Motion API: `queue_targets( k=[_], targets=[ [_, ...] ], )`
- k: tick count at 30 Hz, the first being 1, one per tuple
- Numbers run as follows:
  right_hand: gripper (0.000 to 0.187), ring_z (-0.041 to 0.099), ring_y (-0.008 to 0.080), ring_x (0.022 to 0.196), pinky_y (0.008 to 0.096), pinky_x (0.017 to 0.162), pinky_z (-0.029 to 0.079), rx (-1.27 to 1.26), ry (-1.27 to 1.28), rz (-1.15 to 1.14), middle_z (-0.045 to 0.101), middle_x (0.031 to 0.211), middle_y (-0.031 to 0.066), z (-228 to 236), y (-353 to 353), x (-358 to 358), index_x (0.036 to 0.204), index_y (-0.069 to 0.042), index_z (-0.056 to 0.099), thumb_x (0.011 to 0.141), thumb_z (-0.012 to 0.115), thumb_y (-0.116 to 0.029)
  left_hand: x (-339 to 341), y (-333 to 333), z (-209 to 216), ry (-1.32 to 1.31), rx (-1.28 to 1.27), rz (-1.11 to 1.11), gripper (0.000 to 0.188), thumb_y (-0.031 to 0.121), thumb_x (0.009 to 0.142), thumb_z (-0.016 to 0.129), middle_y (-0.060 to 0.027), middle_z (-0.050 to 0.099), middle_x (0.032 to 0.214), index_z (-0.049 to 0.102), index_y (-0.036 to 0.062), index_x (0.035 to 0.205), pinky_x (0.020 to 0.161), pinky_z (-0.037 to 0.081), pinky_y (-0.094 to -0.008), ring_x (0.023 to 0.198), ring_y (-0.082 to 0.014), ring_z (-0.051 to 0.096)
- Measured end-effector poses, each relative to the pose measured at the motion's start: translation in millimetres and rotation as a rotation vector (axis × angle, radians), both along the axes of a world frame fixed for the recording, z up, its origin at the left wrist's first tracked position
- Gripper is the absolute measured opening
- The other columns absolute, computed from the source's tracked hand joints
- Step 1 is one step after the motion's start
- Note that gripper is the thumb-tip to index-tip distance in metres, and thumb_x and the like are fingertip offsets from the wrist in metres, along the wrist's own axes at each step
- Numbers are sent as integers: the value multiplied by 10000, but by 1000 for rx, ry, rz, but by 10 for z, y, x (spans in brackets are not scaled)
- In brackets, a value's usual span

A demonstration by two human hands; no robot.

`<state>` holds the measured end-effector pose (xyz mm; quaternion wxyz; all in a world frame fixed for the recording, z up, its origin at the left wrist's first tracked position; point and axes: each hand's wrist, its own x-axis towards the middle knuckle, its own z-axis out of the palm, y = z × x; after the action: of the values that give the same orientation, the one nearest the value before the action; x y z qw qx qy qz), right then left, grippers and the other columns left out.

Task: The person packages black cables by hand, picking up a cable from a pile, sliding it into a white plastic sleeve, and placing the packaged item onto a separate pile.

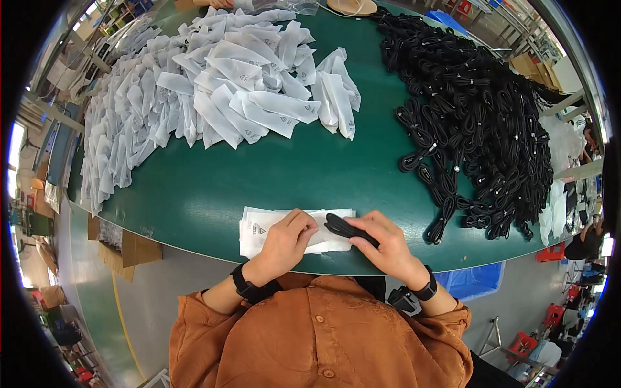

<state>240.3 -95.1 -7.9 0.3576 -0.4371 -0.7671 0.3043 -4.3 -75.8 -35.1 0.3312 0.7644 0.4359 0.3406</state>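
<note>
Flat white translucent bags (255,237) with dark print lie stacked at the table's near edge. Over that stack, my left hand (283,242) is closed, thumb and fingers pinched at the mouth of the top bag. My right hand (387,244) grips a bundled black cable (346,229), its looped end pointing left toward my left fingertips. The cable is just above the bags' right end; whether its tip has entered the bag I cannot make out.
Filled white bags (239,84) form a wide heap at the far left. Bundled black cables (479,123) are piled along the right side of the green table (272,174). Below the edge are a cardboard box (139,249) at left and a blue bin (475,281) at right.
</note>
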Motion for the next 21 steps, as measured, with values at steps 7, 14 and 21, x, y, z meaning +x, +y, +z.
queue_targets(
  k=[7, 14, 21],
  targets=[
    [370, 622, 257, 777, 325, 658, 519, -36, -23, -36, 615, 957, 118, -13, -19, -26, 1180, -52, 703, 820, 782, -75, -18, 23, 35, 146, 102, -87, 58, -3, 892, 642, -128, 599, 892, 590, 2, 919, 657, 504, -388, 762, -325, 619],
    [337, 623, 238, 732, 330, 629, 515, -28, -106, 33, 614, 915, 116, -75, -29, -13, 1161, -55, 701, 838, 777, -111, -37, 17, 78, -52, -133, 4, 127, -35, 836, 677, -111, 614, 947, 622, 15, 940, 690, 518, -387, 780, -294, 598],
    [159, 605, 163, 665, 321, 580, 485, -1006, 224, -53, 628, 832, 84, -3, 79, -15, 1063, -27, 671, 981, 649, -161, -20, 63, 171, -6, 261, -240, 148, -54, 810, 667, -102, 612, 994, 604, 14, 926, 765, 504, -382, 897, -307, 581]
  ],
)
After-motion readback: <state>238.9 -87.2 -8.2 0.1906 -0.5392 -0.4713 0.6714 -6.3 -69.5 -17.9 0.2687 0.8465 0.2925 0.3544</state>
